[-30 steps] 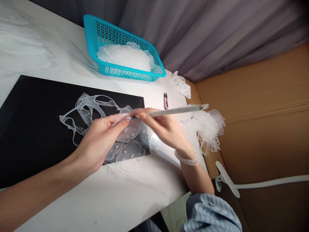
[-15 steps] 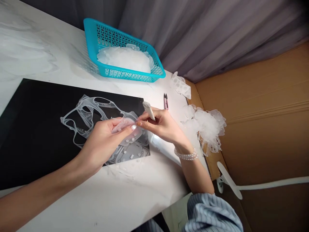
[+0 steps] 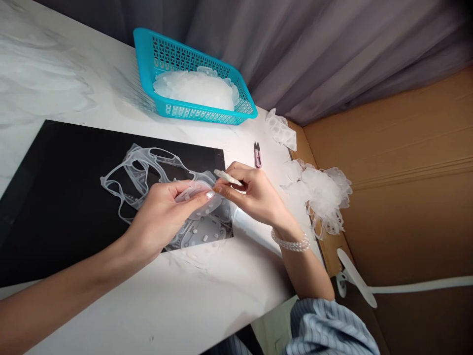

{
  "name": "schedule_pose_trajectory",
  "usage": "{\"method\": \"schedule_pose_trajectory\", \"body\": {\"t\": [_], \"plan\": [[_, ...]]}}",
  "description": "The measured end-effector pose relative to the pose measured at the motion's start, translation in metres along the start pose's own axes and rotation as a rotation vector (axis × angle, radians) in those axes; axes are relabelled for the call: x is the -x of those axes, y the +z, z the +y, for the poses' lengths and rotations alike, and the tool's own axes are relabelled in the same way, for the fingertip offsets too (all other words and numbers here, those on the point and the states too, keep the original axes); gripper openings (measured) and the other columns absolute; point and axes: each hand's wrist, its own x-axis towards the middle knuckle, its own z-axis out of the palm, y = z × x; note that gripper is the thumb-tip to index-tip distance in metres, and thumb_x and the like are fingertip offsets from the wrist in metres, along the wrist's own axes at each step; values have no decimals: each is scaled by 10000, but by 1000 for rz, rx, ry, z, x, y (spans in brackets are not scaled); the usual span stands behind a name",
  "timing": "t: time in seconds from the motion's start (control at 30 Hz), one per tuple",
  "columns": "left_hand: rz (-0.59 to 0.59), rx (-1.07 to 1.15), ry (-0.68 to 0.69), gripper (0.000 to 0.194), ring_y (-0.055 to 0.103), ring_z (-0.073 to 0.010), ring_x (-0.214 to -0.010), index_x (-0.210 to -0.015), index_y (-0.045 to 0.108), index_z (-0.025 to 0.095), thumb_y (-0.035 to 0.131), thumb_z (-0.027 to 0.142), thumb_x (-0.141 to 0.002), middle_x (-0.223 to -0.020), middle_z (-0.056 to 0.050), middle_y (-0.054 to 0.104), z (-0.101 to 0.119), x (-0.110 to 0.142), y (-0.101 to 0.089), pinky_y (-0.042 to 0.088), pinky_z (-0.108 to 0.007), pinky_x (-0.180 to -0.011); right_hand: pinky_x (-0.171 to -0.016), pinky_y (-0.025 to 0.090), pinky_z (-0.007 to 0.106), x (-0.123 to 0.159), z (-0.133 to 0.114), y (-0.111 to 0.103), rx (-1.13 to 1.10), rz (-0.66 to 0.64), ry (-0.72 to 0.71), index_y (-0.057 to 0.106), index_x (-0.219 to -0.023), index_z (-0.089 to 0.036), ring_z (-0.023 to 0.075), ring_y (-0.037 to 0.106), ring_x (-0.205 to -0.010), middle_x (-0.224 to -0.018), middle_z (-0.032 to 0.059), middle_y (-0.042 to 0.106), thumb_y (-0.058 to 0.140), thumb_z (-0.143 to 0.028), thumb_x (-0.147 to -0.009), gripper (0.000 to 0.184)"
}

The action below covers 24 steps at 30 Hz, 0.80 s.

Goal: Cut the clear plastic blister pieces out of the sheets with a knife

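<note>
My left hand (image 3: 166,209) is closed on a translucent silicone sheet (image 3: 201,199), its thumb lying over a rounded panel dotted with small studs. Thumb and fingers of my right hand (image 3: 247,190) pinch the same sheet at its edge, close to my left thumb tip. A narrow whitish stick-like piece (image 3: 227,176) is tucked between the right fingers; its exact kind I cannot make out. The sheet's cut-out webbing (image 3: 142,165) trails leftward over a black mat (image 3: 66,197). More studded panels (image 3: 203,231) lie beneath my hands at the mat's right end.
Behind the mat, a turquoise basket (image 3: 199,114) holds a heap of translucent pieces (image 3: 195,89). Small pink-handled thread snips (image 3: 257,155) lie right of the mat. Translucent scraps (image 3: 325,192) pile along the table's right edge, beside a cardboard wall (image 3: 399,158). Grey curtain (image 3: 295,54) hangs behind.
The whitish piece in my right hand has tipped from steep to nearly flat. Both hands keep their pinch on the sheet. The whole view has shifted slightly.
</note>
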Motion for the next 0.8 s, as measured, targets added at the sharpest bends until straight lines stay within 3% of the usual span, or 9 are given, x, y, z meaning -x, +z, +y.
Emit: {"method": "schedule_pose_trajectory", "body": {"t": [0.37, 0.8], "plan": [[-60, -12, 14, 280, 657, -194, -903, -936, 810, 263, 777, 484, -768, -898, 4, 774, 3, -1, 0, 482, -273, -792, -638, 379, 283, 3, -3, -2, 10, -5, 35, 698, -774, -157, 100, 477, -671, -788, -1, 583, 632, -243, -923, 184], [-124, 47, 59, 254, 654, -175, -917, -970, 806, 282, 779, 456, -787, -921, 9, 770, -6, -6, -4, 493, -283, -835, -661, 374, 273, 2, -4, 1, 65, 38, -45, 637, -748, -151, 103, 488, -705, -783, -10, 555, 628, -143, -894, 147]]}}
